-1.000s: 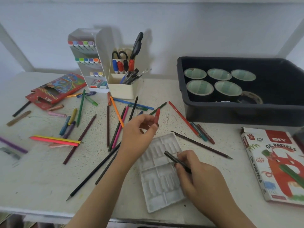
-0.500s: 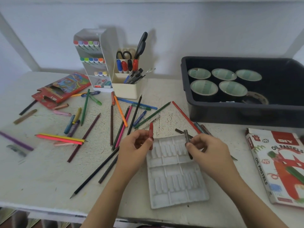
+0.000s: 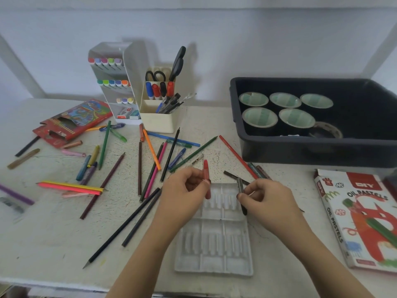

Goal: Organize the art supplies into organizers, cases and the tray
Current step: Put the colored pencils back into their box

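My left hand (image 3: 182,194) pinches a red oil pastel (image 3: 206,179) upright over the far end of the white plastic pastel tray (image 3: 214,250). My right hand (image 3: 268,201) pinches a dark pastel (image 3: 241,195), also upright, over the tray's far right corner. The tray's slots look bare. The oil pastels box (image 3: 361,220) lies at the right. Several coloured pencils (image 3: 150,168) and loose pastels (image 3: 73,152) lie scattered across the white table (image 3: 43,244).
A black bin (image 3: 322,147) with tape rolls (image 3: 260,118) stands at the back right. A white marker organizer (image 3: 111,82) and a cream pen holder (image 3: 159,121) with scissors stand at the back. A red pencil box (image 3: 71,121) lies open at the left.
Both hands drew together over the tray's far end. The red pastel came down toward the tray; the dark pastel turned from slanted to upright.
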